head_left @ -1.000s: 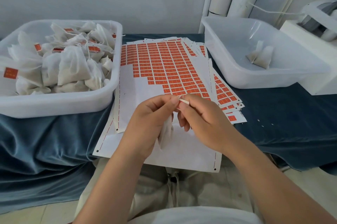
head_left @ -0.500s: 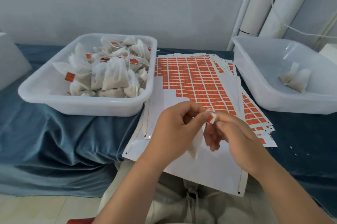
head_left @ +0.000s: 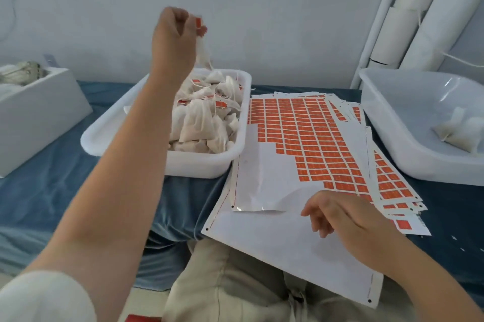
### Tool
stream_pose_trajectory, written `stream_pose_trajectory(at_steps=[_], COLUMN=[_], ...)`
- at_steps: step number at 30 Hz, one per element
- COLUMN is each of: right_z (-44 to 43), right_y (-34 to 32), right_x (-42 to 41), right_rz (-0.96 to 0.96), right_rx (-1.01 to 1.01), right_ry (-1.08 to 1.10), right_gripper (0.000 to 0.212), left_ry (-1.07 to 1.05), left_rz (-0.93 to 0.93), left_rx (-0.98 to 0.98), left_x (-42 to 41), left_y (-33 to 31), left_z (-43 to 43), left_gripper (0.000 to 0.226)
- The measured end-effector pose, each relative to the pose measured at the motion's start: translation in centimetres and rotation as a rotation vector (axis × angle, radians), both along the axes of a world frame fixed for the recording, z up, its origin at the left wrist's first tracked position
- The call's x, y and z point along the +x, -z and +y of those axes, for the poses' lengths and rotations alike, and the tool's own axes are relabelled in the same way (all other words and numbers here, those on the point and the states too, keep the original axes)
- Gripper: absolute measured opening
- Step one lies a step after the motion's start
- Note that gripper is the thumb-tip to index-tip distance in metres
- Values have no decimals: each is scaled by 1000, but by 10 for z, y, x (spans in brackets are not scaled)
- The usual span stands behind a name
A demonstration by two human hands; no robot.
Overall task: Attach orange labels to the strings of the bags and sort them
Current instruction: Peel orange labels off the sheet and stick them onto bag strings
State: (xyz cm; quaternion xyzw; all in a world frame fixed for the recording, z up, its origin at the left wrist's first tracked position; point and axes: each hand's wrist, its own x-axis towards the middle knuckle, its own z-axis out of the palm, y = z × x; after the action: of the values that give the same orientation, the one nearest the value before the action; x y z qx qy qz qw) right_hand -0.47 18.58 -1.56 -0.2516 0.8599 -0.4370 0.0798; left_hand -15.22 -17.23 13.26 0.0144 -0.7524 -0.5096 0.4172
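Labelled bag (head_left: 203,53) hangs from the left hand (head_left: 175,25), which pinches it up by its orange label (head_left: 198,22). It is held high over the full tub (head_left: 209,164) at the table's (head_left: 52,177) far edge, apparently to be dropped in with the finished ones. Right hand (head_left: 348,217) is empty, fingers loosely spread, low over the label sheets (head_left: 301,125), probably placed for the next peel.
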Motion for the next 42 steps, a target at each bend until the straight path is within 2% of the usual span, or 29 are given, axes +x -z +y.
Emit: stream_pose_trajectory(at_steps=[2,4,6,7,8,11,15,16,19,21,24,26,30,32,33,35,38,40,42], right_z=[0,1,1,1,1,5,7,7,7,9,17,31,89,126,145,184,224,238,245], right_y=[1,1,-1,-2,-4,-5,-5,-5,-3,-3,-9,-20,-51,-68,-75,-88,-96,-94,-87], right_x=[0,0,0,0,1,-1,-4,-4,-5,-4,-11,-22,-68,-102,-121,-159,-189,-195,-198], right_rz=[9,11,12,13,14,16,70,83,112,143,215,201,283,251,229,119,-244,-429,-380], right_rx=[49,71,81,82,80,78,143,162,228,251,237,163,-15,1,92,410,991,1215,1388], right_ry=[0,0,-2,-3,1,17,19,17,22,48,167,345,699,809,855,881,804,732,682], right_gripper=[41,37,40,46,54,61,43,41,35,33,36,32,18,26,29,35,56,47,28], left_ry=[18,29,110,159,193,191,117,131,208,312,467,570,656,635,618,591,589,608,611], left_rz=[-59,-304,-657,-771,-799,-708,-531,-493,-344,-287,-305,-349,-484,-526,-540,-559,-546,-535,-534], left_rx=[-122,-356,-648,-756,-793,-551,-470,-452,-389,-390,-527,-587,-432,-303,-248,-185,-133,-84,-40], left_x=[-19,-31,-30,-27,-26,-18,-3,3,30,52,85,101,109,109,108,108,107,107,107], left_y=[-2,8,25,34,41,43,24,21,18,26,51,72,122,146,156,169,176,176,176], left_z=[-12,-21,-24,-26,-28,-29,-18,-10,30,63,108,131,158,166,170,174,174,172,169], left_gripper=[8,7,14,14,17,41,55,53,27,20,23,28,20,17,18,18,15,16,17])
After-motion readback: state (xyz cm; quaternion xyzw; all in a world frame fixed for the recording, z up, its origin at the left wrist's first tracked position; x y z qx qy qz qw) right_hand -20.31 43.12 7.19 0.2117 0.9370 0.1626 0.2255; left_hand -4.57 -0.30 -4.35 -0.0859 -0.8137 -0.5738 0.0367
